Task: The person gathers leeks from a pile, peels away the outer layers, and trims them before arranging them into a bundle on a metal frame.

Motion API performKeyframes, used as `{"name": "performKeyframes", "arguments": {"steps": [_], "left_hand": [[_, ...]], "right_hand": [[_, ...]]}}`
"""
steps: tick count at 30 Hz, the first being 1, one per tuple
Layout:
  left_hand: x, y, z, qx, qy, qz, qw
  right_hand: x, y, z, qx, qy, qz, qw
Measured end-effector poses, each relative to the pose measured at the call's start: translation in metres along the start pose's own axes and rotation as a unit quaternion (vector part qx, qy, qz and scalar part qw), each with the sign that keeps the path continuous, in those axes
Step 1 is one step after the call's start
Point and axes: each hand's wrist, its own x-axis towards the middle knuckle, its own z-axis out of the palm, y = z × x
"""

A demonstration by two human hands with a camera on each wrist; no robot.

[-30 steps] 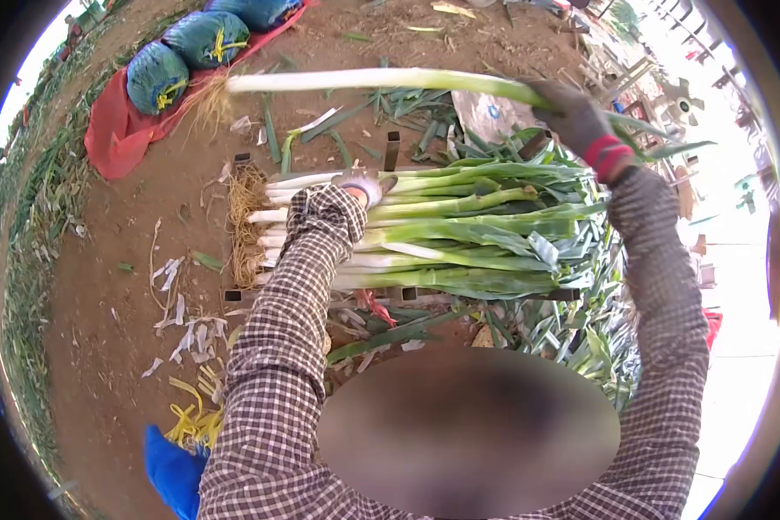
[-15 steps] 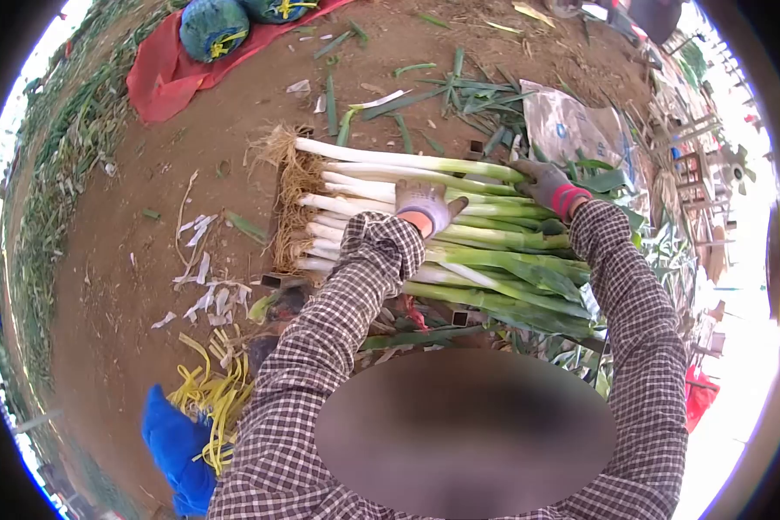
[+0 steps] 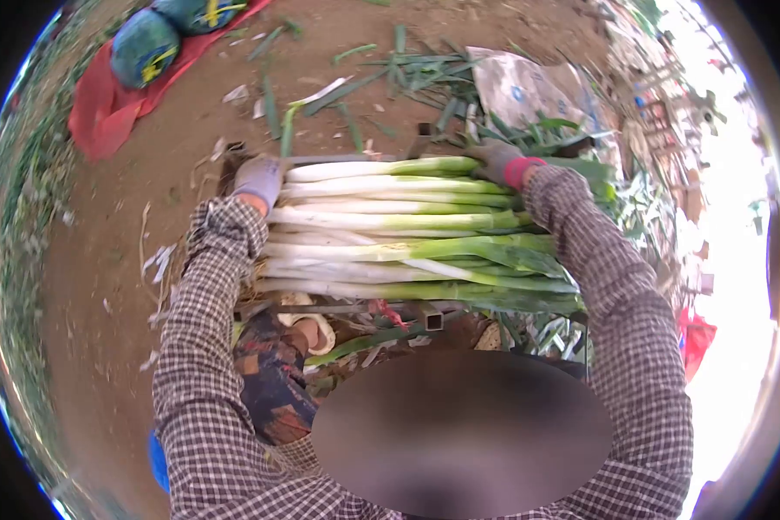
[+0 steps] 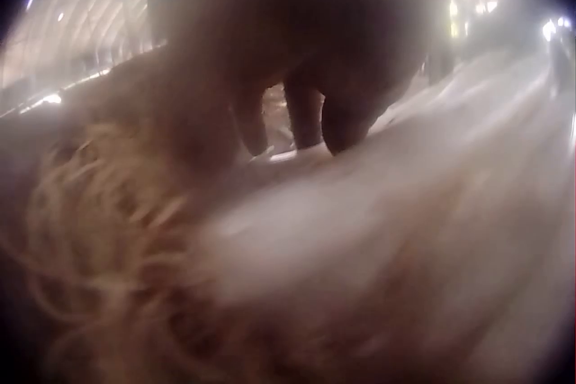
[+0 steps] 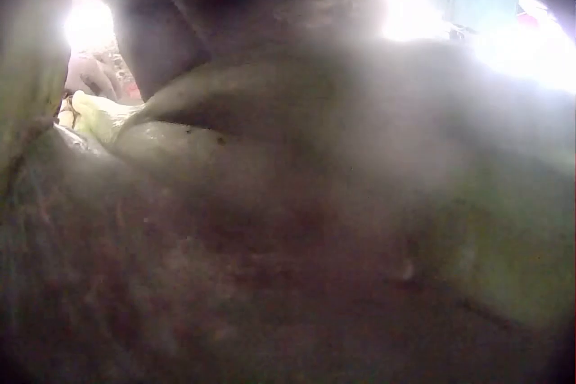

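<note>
Leeks lie side by side across a metal frame, white ends left and green ends right. The gloved left hand rests over the root ends of the far leeks, covering them. In the left wrist view, dark fingers point down beside pale stalks and blurred roots. The gloved right hand, with a pink cuff, grips the green part of the farthest leeks. In the right wrist view, blurred green leaves fill much of the picture.
Square metal posts stand at the frame's edges. Beyond it lie loose leaves and a pale sack. Wrapped green bundles rest on red cloth at the far left. A bent leg is near the frame.
The right hand has lowered the long leek onto the far side of the row. The left hand has moved left from the middle of the stalks to the root ends.
</note>
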Motion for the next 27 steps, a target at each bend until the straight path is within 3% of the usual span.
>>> {"name": "performKeyframes", "arguments": {"steps": [2,4,6,7,10,12,13,17,20,21,24,27], "left_hand": [[0.012,0.002,0.008,0.011,-0.062,-0.023,0.998],[0.013,-0.001,0.019,0.007,-0.036,-0.008,0.999],[0.012,-0.007,0.03,0.016,0.002,0.016,1.0],[0.013,-0.002,0.025,0.01,-0.023,-0.001,1.0],[0.017,0.008,0.001,0.007,-0.102,-0.052,0.993],[0.02,0.016,-0.012,0.024,-0.158,-0.081,0.984],[0.02,0.013,-0.005,0.023,-0.143,-0.076,0.987],[0.026,-0.002,0.03,0.052,-0.12,-0.057,0.99],[0.024,0.005,0.02,0.048,-0.137,-0.073,0.987],[0.026,0.003,0.026,0.054,-0.138,-0.072,0.986],[0.025,0.013,0.003,0.061,-0.185,-0.068,0.979],[0.026,0.006,0.01,0.087,-0.165,-0.035,0.982]], "right_hand": [[0.011,0.002,0.002,-0.016,-0.068,0.057,0.996],[0.012,0.007,-0.004,-0.008,-0.086,0.024,0.996],[-0.005,0.034,-0.012,0.001,-0.032,0.017,0.999],[-0.013,0.043,-0.013,0.006,-0.008,0.007,1.0],[-0.063,0.048,-0.068,-0.045,-0.125,0.142,0.981],[-0.091,0.026,-0.093,-0.111,-0.124,0.196,0.966],[-0.101,0.02,-0.097,-0.145,-0.122,0.222,0.956],[-0.135,0.051,-0.062,-0.281,0.09,0.108,0.949],[-0.153,0.051,-0.078,-0.31,-0.003,0.232,0.922],[-0.158,0.039,-0.096,-0.271,-0.089,0.314,0.905],[-0.174,0.084,-0.074,-0.154,-0.086,0.347,0.921],[-0.158,0.137,-0.029,-0.106,-0.064,0.301,0.945]]}}
